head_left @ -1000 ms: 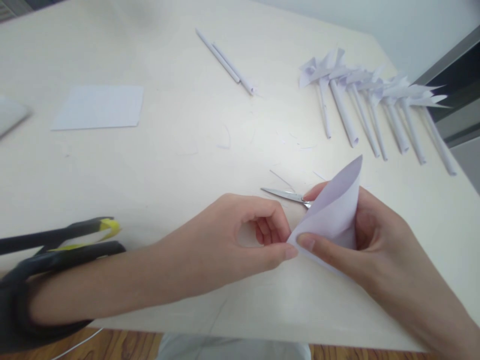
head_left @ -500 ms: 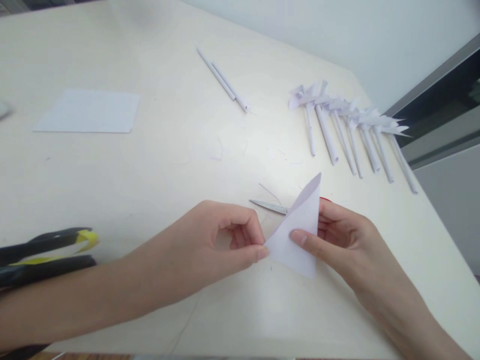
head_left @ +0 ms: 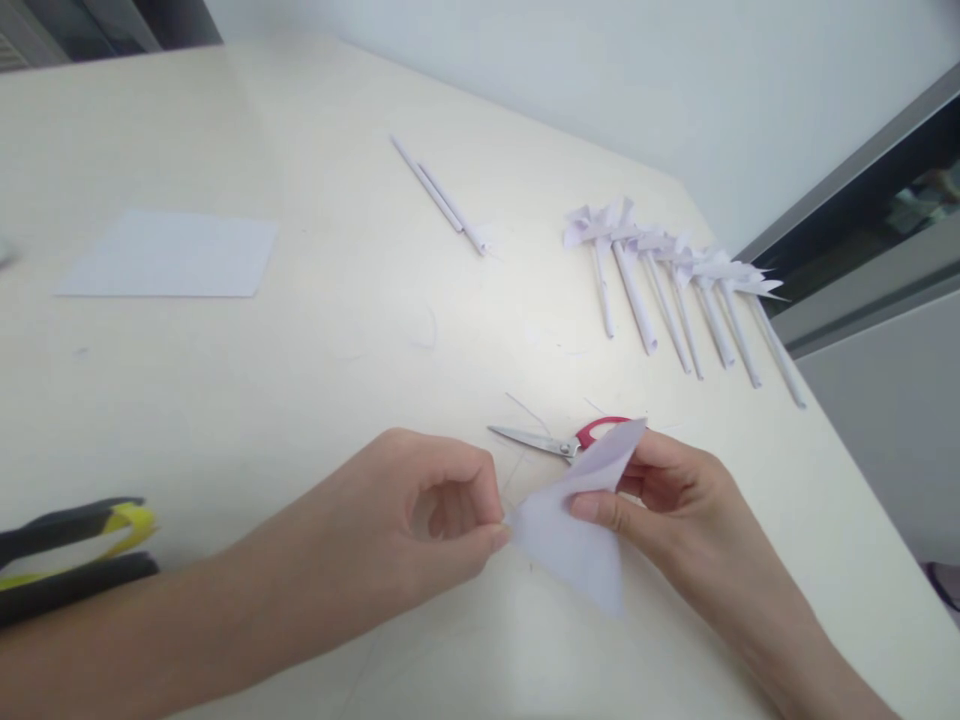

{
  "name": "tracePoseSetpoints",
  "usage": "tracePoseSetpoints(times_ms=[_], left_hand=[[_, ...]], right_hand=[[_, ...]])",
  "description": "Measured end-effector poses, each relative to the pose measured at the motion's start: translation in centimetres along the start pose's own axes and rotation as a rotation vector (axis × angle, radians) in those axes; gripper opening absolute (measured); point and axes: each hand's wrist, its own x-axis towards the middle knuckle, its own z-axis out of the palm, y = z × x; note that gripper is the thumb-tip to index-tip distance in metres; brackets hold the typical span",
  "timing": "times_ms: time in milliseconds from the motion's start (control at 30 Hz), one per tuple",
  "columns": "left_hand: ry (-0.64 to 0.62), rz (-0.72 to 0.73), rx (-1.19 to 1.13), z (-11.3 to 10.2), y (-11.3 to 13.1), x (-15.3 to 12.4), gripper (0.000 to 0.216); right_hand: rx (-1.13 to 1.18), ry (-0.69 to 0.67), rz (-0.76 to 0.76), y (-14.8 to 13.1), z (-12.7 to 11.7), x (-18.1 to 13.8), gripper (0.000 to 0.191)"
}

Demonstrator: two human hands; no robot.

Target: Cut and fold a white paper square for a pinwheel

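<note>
A folded piece of white paper (head_left: 566,530) is held up between my two hands. My left hand (head_left: 442,510) pinches its left corner between thumb and forefinger. On the other side, my right hand (head_left: 660,500) grips the paper, its thumb on the front face and its fingers behind. Just beyond the paper lie scissors (head_left: 536,440) on the table, blades pointing left; their red handle is partly covered by the paper and my right hand.
Several paper pinwheels (head_left: 675,255) on rolled sticks lie in a row at the right. Two rolled paper sticks (head_left: 439,195) lie farther back. White paper (head_left: 169,255) rests at the left, a black and yellow object (head_left: 82,550) nearer. Thin scraps dot the table (head_left: 315,350).
The view has tilted up, so everything sits lower in the picture. The paper's upper tip has dropped and leans right, exposing the scissors' red handle. Both hands keep their hold.
</note>
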Motion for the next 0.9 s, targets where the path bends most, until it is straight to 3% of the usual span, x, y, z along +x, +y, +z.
tracePoseSetpoints(times_ms=[100, 333, 467, 600, 700, 900], left_hand=[[-0.001, 0.01, 0.025, 0.2, -0.2, -0.1, 0.02], [-0.023, -0.015, 0.04, -0.2, -0.5, -0.1, 0.017], [-0.03, -0.009, 0.011, -0.1, -0.4, -0.1, 0.018], [-0.001, 0.023, -0.028, 0.0, -0.1, -0.1, 0.017], [0.025, 0.032, -0.047, 0.0, 0.1, -0.3, 0.018], [0.081, 0.128, -0.036, 0.4, -0.1, -0.5, 0.02]], right_hand=[[0.008, -0.039, -0.046, 0.1, -0.2, 0.2, 0.012], [-0.039, 0.059, -0.018, -0.5, -0.6, -0.2, 0.011], [0.097, -0.045, -0.015, -0.3, -0.8, 0.1, 0.007], [0.36, -0.226, 0.061, 0.0, 0.0, 0.4, 0.031], [0.45, -0.209, 0.098, 0.0, 0.9, 0.2, 0.052], [0.373, -0.174, 0.07, 0.0, 1.2, -0.2, 0.06]])
